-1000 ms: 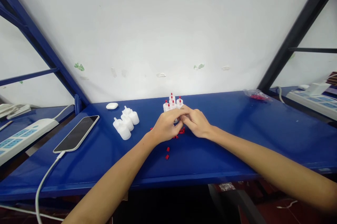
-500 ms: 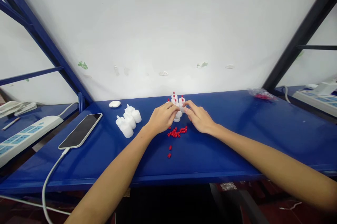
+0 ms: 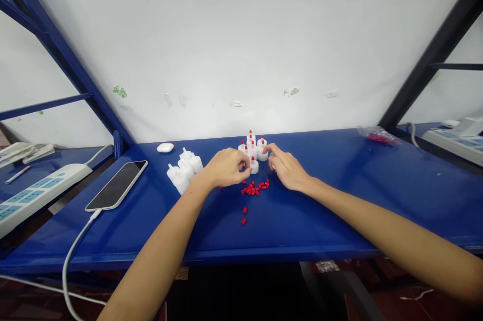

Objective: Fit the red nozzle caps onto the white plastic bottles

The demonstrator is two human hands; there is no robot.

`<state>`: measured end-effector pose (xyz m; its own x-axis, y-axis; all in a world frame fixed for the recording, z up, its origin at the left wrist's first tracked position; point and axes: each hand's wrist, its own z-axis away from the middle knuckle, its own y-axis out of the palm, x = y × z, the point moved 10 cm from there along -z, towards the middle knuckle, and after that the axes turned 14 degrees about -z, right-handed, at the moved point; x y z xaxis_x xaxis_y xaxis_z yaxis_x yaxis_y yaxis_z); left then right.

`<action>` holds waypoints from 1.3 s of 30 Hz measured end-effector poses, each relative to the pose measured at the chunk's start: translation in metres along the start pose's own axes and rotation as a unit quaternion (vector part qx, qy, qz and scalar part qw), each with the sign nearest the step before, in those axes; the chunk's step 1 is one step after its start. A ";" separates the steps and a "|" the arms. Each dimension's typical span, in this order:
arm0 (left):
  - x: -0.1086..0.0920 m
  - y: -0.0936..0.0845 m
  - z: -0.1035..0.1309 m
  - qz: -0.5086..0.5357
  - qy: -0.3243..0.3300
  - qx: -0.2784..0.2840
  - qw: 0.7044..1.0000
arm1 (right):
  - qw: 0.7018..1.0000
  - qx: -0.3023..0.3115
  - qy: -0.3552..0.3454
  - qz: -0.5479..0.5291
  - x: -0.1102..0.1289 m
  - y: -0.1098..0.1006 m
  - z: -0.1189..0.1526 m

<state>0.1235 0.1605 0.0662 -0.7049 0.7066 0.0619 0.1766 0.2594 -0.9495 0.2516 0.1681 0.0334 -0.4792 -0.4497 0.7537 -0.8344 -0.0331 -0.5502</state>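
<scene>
Several white squeeze bottles with red caps stand upright in a cluster toward the back of the table. The front capped bottle [image 3: 254, 166] stands between my hands. My left hand [image 3: 226, 167] is just left of it, fingers loosely curled with a gap inside and nothing visible in them. To the right, my right hand [image 3: 286, 166] has its index finger stretched toward a capped bottle [image 3: 263, 152] and thumb apart; whether it touches is unclear. Loose red caps [image 3: 251, 190] lie in front of the bottles, with two caps [image 3: 244, 216] nearer me.
Left of my left hand stand several white bottles without caps [image 3: 181, 178]. A phone [image 3: 116, 186] on a white cable, a white earbud case [image 3: 165, 148] and a power strip [image 3: 41, 197] are farther left. A plastic bag with red pieces [image 3: 378, 135] lies at the back right.
My left hand has drawn back to the left from the bottle cluster, uncovering the front bottle with its red cap. My right hand has stayed nearly in place.
</scene>
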 end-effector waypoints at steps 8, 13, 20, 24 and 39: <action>0.010 0.030 0.009 0.060 0.027 0.141 0.988 | 0.998 0.015 -0.053 -0.024 0.012 0.006 0.000; -0.005 0.015 0.005 0.094 0.059 0.080 0.991 | 0.998 0.027 -0.060 -0.025 0.017 0.008 0.000; -0.017 -0.017 0.003 0.131 0.068 -0.049 0.988 | 0.992 0.085 -0.079 -0.048 0.026 0.018 0.007; -0.024 -0.021 0.004 0.126 0.082 -0.080 0.985 | 0.987 0.105 -0.110 -0.046 0.035 0.023 0.012; -0.032 -0.012 0.002 0.059 0.076 -0.078 0.992 | 0.993 0.099 -0.070 0.006 0.033 0.023 0.013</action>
<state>0.1425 0.1334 0.0752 -0.5643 0.8255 0.0104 0.3638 0.2599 -0.8945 0.2202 0.1412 0.0407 -0.4350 -0.5712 0.6960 -0.7517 -0.1951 -0.6299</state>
